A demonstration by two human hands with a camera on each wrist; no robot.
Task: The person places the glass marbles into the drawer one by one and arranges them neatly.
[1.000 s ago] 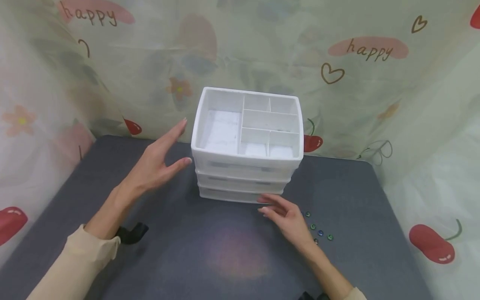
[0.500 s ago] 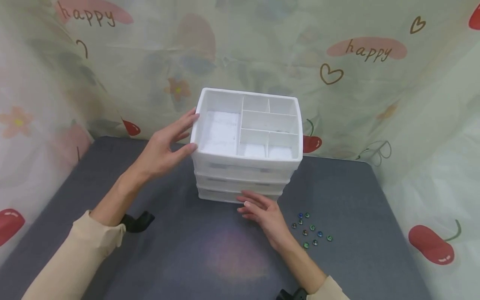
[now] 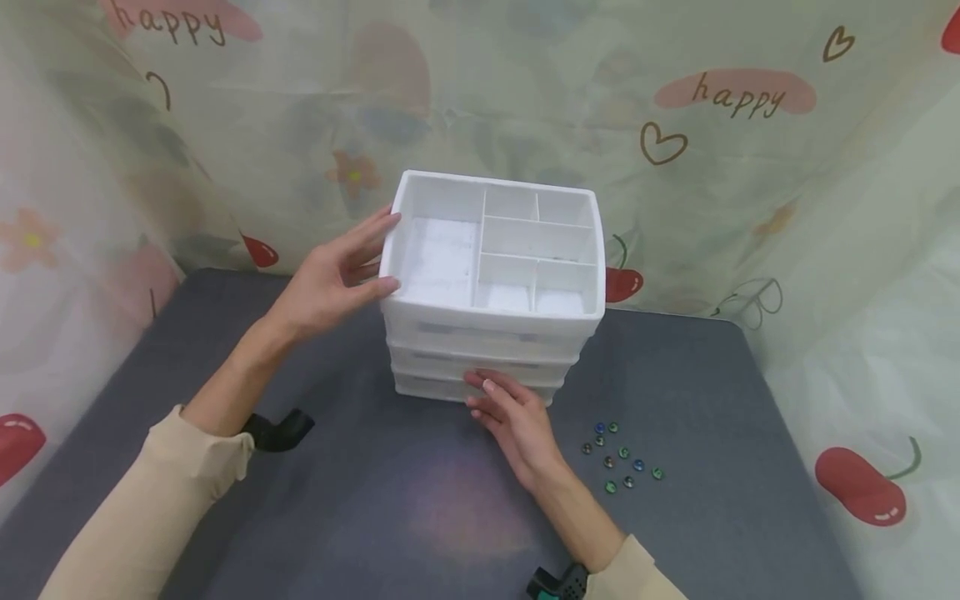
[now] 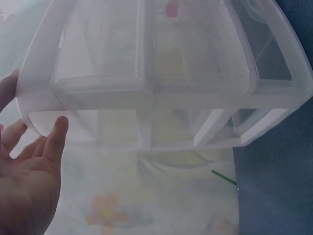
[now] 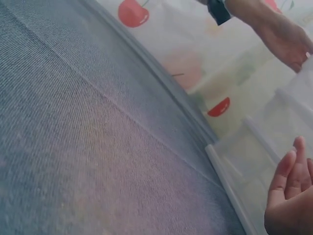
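Note:
A white plastic drawer organizer stands on the dark table, with a divided tray on top and stacked translucent drawers below. My left hand rests on its left rim, fingertips and thumb touching the edge; the left wrist view shows this hand beside the side wall. In front of the lower drawers is my right hand, its fingers loosely bent. The right wrist view has that hand close to the drawer fronts; whether the fingertips touch is unclear. Several small round glass beads lie right of it.
The grey-blue table extends on both sides of the organizer. Behind and beside it hangs a printed curtain with cherries, hearts and lettering. Black wrist straps are on both arms.
My left hand has come in to the right and now touches the organizer's rim. My right hand has moved left, away from the beads, to the lower drawers, uncovering the beads.

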